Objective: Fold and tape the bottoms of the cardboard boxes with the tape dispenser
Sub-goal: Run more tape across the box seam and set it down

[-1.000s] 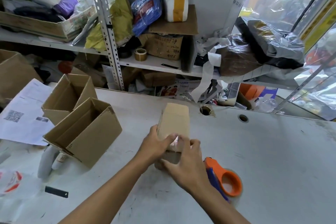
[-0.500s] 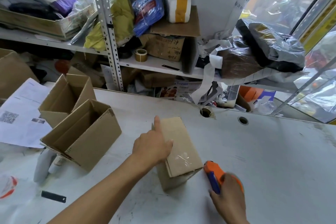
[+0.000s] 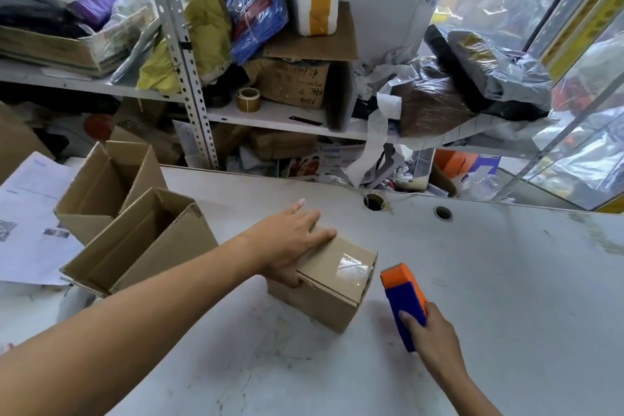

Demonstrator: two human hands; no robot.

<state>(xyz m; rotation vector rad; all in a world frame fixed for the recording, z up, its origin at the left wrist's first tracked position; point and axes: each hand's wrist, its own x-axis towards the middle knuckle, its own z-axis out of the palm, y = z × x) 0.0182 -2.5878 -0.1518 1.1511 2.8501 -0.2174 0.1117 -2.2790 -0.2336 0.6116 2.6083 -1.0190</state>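
Your left hand (image 3: pixel 290 240) lay flat, fingers spread, on the small cardboard box (image 3: pixel 332 284) at mid-worktop (image 3: pixel 489 280), thumb hooked over its near side. A clear tape strip (image 3: pixel 351 265) showed on top. Your right hand (image 3: pixel 430 336) gripped the orange-blue tape dispenser (image 3: pixel 403 300) just right of the box, not touching it. Two open boxes (image 3: pixel 135 230) sat left.

Bright daylight from upper right, blown-out glare on clear plastic sheeting (image 3: pixel 570 132); soft shadows under small brown cardboard box (image 3: pixel 332 284) on white scuffed table (image 3: pixel 489 297). Shiny tape patch glints. Wide-angle bend at edges, slight softness overall
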